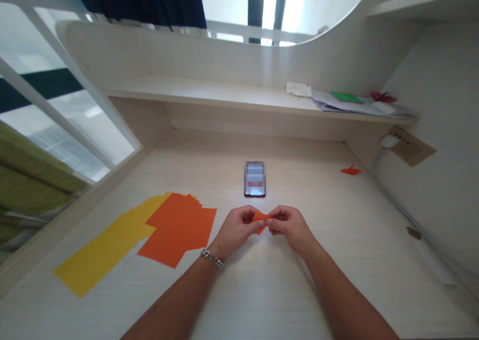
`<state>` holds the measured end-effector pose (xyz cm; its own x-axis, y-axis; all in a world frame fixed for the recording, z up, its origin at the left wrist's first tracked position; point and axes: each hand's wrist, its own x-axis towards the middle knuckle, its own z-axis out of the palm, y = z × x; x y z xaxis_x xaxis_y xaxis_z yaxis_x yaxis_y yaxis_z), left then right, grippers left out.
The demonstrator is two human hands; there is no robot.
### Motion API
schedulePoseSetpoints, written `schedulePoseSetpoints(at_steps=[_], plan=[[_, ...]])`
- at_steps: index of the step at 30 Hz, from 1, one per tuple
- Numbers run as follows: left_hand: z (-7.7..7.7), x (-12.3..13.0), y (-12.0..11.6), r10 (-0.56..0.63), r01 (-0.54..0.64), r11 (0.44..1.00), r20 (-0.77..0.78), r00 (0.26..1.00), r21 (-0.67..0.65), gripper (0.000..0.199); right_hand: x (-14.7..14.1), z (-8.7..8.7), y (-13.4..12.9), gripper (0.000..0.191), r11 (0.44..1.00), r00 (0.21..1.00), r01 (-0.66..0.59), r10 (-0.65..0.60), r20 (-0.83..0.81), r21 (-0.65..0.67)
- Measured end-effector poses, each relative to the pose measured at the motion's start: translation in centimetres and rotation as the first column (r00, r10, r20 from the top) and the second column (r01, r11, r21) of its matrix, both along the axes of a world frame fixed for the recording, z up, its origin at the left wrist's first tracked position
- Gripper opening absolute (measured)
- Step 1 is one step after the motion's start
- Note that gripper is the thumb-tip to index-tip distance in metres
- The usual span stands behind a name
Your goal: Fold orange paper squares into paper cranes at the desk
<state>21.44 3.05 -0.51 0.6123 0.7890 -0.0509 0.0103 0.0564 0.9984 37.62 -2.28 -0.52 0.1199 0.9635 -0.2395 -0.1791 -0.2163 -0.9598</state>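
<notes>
Fingers (pixel 280 214) pinching folded orange paper (pixel 259 217), sharp creases (thin, matte)

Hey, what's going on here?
A person's left hand and right hand pinch a small piece of orange paper above a desk. Orange sheets and yellow sheets lie to the left, a phone sits ahead, and a small folded paper bird lies to the right.

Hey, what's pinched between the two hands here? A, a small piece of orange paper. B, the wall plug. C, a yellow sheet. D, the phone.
A. The left hand and right hand hold the small orange paper between their fingertips.
</notes>
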Motion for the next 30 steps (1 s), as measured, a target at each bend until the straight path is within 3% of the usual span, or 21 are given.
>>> schedulePoseSetpoints(at_steps=[9,16,23,30], plan=[[0.59,0.14,-0.14,0.080,-0.075,0.995,0.068,0.994,-0.066,0.009,-0.10,0.13,-0.09,0.021,1.000,0.998,0.011,-0.011,-0.054,-0.003],[0.09,0.11,-0.04,0.121,-0.103,0.987,0.144,0.982,-0.127,0.006,-0.19,0.56,-0.20,0.021,0.998,0.992,0.053,-0.055,-0.115,-0.018],[0.50,-0.30,-0.03,0.052,-0.052,0.999,0.070,0.996,-0.004,0.008,-0.25,0.73,-0.32,0.020,0.997,0.996,0.064,-0.062,-0.058,0.035],[0.58,-0.42,-0.02,0.093,-0.095,0.991,0.027,0.995,0.094,0.006,-0.10,0.77,-0.39,0.023,0.999,0.990,0.028,-0.024,-0.136,0.025]])
